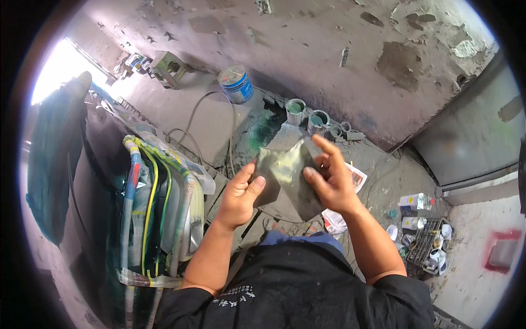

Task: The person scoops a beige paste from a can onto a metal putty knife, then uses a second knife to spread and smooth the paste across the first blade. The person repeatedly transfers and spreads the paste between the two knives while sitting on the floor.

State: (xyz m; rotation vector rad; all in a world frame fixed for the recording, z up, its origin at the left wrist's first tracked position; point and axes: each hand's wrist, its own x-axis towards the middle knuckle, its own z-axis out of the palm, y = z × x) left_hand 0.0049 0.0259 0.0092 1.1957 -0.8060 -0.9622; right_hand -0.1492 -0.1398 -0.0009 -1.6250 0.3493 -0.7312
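Sandpaper sheet (287, 175), dark grey-green and creased, sits mid-frame, held up between both hands. Left hand (241, 194) pinches its left edge, thumb on top, fingers closed behind. Right hand (331, 178) clamps the right edge with thumb over the sheet, index finger sticking out straight. Blue paint can (236, 83) upper centre; two open tins (307, 114) with green paint just above the sheet. Plastic crate (424, 244) of small containers lower right.

The left hand (239, 193) and right hand (330, 178) cover much of the grey sheet (289, 174), and the small bottles in the crate (424, 245) are too small to tell apart.
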